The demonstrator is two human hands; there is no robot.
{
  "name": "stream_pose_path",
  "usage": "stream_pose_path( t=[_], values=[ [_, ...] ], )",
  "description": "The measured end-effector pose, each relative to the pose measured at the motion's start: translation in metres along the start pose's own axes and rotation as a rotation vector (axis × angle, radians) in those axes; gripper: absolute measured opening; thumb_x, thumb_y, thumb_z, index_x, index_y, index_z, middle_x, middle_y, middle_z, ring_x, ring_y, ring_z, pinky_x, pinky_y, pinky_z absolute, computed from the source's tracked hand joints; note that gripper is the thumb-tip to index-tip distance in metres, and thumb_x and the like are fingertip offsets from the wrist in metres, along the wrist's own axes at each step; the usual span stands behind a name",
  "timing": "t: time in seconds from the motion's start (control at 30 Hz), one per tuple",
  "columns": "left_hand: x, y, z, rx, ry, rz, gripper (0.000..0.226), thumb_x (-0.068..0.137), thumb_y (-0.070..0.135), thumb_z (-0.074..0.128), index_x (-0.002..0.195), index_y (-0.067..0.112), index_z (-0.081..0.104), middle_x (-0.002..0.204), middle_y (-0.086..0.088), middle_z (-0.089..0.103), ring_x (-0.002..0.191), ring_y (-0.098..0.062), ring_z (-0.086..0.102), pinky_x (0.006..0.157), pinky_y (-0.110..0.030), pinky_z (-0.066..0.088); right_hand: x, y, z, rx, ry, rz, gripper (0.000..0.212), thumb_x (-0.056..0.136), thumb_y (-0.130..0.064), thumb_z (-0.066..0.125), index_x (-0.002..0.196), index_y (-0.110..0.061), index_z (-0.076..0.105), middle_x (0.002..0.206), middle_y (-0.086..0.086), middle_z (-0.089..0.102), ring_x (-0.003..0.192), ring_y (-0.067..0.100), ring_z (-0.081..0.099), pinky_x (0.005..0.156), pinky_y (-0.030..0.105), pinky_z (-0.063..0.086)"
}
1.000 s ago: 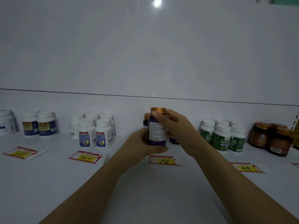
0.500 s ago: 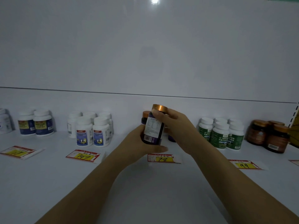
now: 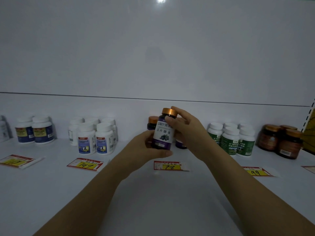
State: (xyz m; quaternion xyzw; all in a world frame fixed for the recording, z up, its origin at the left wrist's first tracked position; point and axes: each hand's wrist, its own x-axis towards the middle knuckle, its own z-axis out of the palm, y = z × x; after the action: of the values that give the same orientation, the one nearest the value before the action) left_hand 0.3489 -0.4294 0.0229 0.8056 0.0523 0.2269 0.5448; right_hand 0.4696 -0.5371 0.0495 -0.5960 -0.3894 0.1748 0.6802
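A dark bottle with a purple label and a copper cap (image 3: 163,133) is held up above the white shelf (image 3: 153,193), tilted slightly, its front label with a berry picture facing me. My left hand (image 3: 146,147) grips its lower part from the left, thumb under the base. My right hand (image 3: 185,130) pinches the cap and neck from the right. Behind stand two more purple bottles: one (image 3: 152,122) at the left, the other (image 3: 180,143) mostly hidden by my right hand.
White bottles with blue labels (image 3: 95,138) and navy-labelled ones (image 3: 34,130) stand to the left. Green-labelled bottles (image 3: 231,140) and brown jars (image 3: 281,140) stand to the right. Price cards lie in front: "78" (image 3: 170,166), "147" (image 3: 85,164), "99" (image 3: 255,171).
The bottle has been turned in my hands: the white back label faced me before, now the purple front label does. It also sits slightly higher and more upright.
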Motion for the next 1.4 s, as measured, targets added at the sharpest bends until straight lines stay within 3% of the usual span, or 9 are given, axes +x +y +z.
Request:
stream_pose_path(
  t=[0.1, 0.27, 0.53, 0.67, 0.8, 0.9, 0.97, 1.17, 1.4],
  values=[
    [0.000, -0.001, 0.000, -0.043, -0.035, -0.012, 0.042, 0.076, 0.010, 0.074, 0.107, 0.032, 0.055, 0.100, 0.014, 0.066, 0.094, -0.001, 0.064, 0.078, -0.014, 0.053, -0.001, 0.001, -0.004, 0.020, -0.041, -0.008, 0.045, 0.091, -0.021, 0.059, 0.135, -0.021, 0.047, 0.108, 0.000, 0.069, 0.093, 0.012, 0.069, 0.070, 0.022, 0.057],
    [0.004, -0.007, -0.002, -0.023, 0.024, 0.011, 0.048, 0.072, 0.003, 0.076, 0.098, 0.036, 0.051, 0.096, 0.019, 0.063, 0.088, 0.002, 0.063, 0.071, -0.010, 0.051, 0.001, -0.003, -0.003, -0.086, -0.111, -0.031, 0.050, 0.091, -0.018, 0.060, 0.137, -0.027, 0.044, 0.128, -0.001, 0.060, 0.114, 0.015, 0.060, 0.089, 0.028, 0.053],
    [0.014, -0.021, -0.016, 0.234, 0.389, 0.301, 0.057, 0.071, -0.002, 0.076, 0.117, 0.022, 0.053, 0.110, 0.006, 0.063, 0.103, -0.011, 0.060, 0.092, -0.023, 0.049, -0.016, 0.000, 0.025, -0.614, -0.097, -0.748, 0.072, 0.079, -0.023, 0.076, 0.139, -0.029, 0.036, 0.127, -0.007, 0.058, 0.119, 0.004, 0.053, 0.102, 0.021, 0.044],
    [0.013, -0.017, -0.015, 0.229, 0.439, 0.369, 0.057, 0.071, -0.001, 0.077, 0.111, 0.031, 0.051, 0.102, 0.022, 0.057, 0.098, 0.005, 0.056, 0.088, -0.009, 0.046, -0.017, 0.001, 0.026, -0.606, -0.090, -0.810, 0.072, 0.078, -0.027, 0.075, 0.137, -0.027, 0.033, 0.131, -0.005, 0.057, 0.121, 0.009, 0.054, 0.102, 0.023, 0.045],
    [0.009, -0.009, -0.015, 0.212, 0.325, 0.237, 0.058, 0.068, 0.003, 0.079, 0.119, 0.020, 0.057, 0.106, 0.011, 0.064, 0.099, -0.003, 0.061, 0.089, -0.019, 0.049, -0.017, -0.004, 0.021, -0.595, -0.031, -0.836, 0.060, 0.079, -0.033, 0.067, 0.133, -0.022, 0.043, 0.127, -0.007, 0.055, 0.118, 0.009, 0.055, 0.098, 0.026, 0.049],
    [0.001, 0.003, -0.011, -0.026, 0.048, 0.054, 0.044, 0.070, 0.005, 0.078, 0.104, 0.027, 0.061, 0.098, 0.010, 0.072, 0.089, -0.001, 0.068, 0.074, -0.014, 0.054, -0.015, -0.014, 0.014, -0.550, 0.063, -0.611, 0.049, 0.080, -0.034, 0.066, 0.126, -0.025, 0.053, 0.116, -0.009, 0.063, 0.104, 0.003, 0.062, 0.087, 0.019, 0.053],
    [0.000, 0.008, -0.009, -0.178, -0.074, -0.091, 0.031, 0.074, 0.016, 0.074, 0.102, 0.023, 0.064, 0.101, 0.000, 0.073, 0.094, -0.011, 0.069, 0.080, -0.021, 0.056, -0.012, -0.019, 0.009, -0.478, 0.072, -0.311, 0.038, 0.083, -0.035, 0.065, 0.119, -0.031, 0.056, 0.109, -0.008, 0.066, 0.094, 0.003, 0.064, 0.078, 0.020, 0.056],
    [-0.003, 0.009, -0.008, -0.349, -0.156, -0.368, 0.047, 0.065, 0.046, 0.063, 0.098, 0.013, 0.065, 0.093, -0.014, 0.074, 0.074, -0.022, 0.071, 0.079, -0.032, 0.056, -0.004, -0.010, 0.000, -0.106, -0.005, 0.294, 0.036, 0.084, -0.036, 0.068, 0.105, -0.006, 0.063, 0.085, 0.009, 0.072, 0.064, 0.014, 0.071, 0.055, 0.021, 0.054],
    [-0.003, 0.007, -0.008, -0.359, -0.151, -0.382, 0.050, 0.065, 0.048, 0.063, 0.099, 0.012, 0.065, 0.094, -0.016, 0.073, 0.075, -0.023, 0.071, 0.078, -0.033, 0.056, -0.003, -0.006, -0.005, -0.017, -0.029, 0.393, 0.039, 0.085, -0.032, 0.068, 0.112, -0.005, 0.062, 0.088, 0.012, 0.072, 0.066, 0.017, 0.072, 0.056, 0.024, 0.056]
  ],
)
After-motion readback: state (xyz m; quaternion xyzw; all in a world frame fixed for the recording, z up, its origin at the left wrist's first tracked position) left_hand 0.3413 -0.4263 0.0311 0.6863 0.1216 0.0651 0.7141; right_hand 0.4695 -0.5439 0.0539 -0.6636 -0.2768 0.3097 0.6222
